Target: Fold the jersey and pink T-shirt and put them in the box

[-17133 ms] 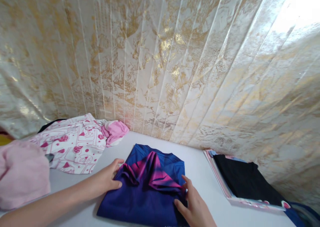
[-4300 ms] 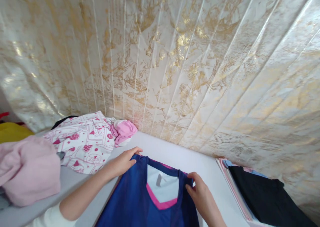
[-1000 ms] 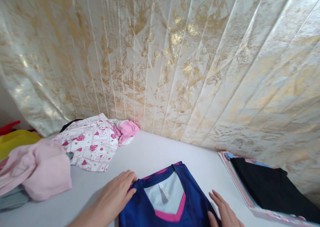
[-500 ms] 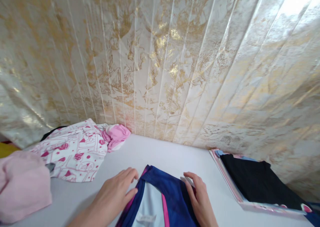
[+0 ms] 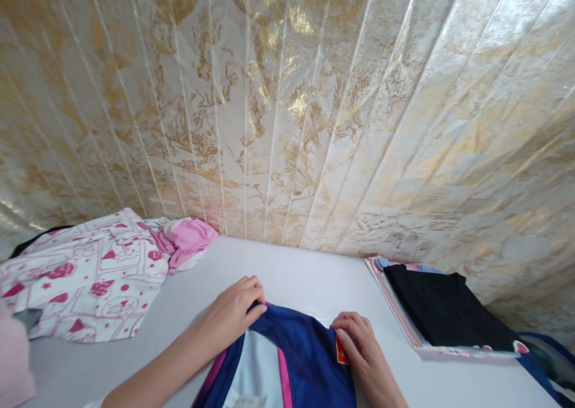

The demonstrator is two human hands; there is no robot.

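A navy blue garment (image 5: pixel 309 348) with pink trim and a pale inner side lies on the white table in front of me. A red and yellow patch (image 5: pixel 342 351) shows near its right edge, and a whitish tag (image 5: pixel 246 401) on the pale part. My left hand (image 5: pixel 240 306) pinches its upper left corner between thumb and fingers. At the upper right edge, my right hand (image 5: pixel 359 339) has its fingers curled onto the cloth beside the patch. The garment's lower part runs out of view.
A white top with pink print (image 5: pixel 103 276) lies rumpled on the left, with pink cloth (image 5: pixel 193 240) behind it and pale pink cloth (image 5: pixel 13 360) nearer. On the right stands a folded stack topped by a black garment (image 5: pixel 440 306). A patterned gold-and-white covering (image 5: pixel 287 126) rises behind the white table (image 5: pixel 287 264).
My left hand has gone from loose fingers beside the garment to pinching its upper left corner. My right fingers have closed on the right edge, and the patch now shows. The view has shifted slightly right.
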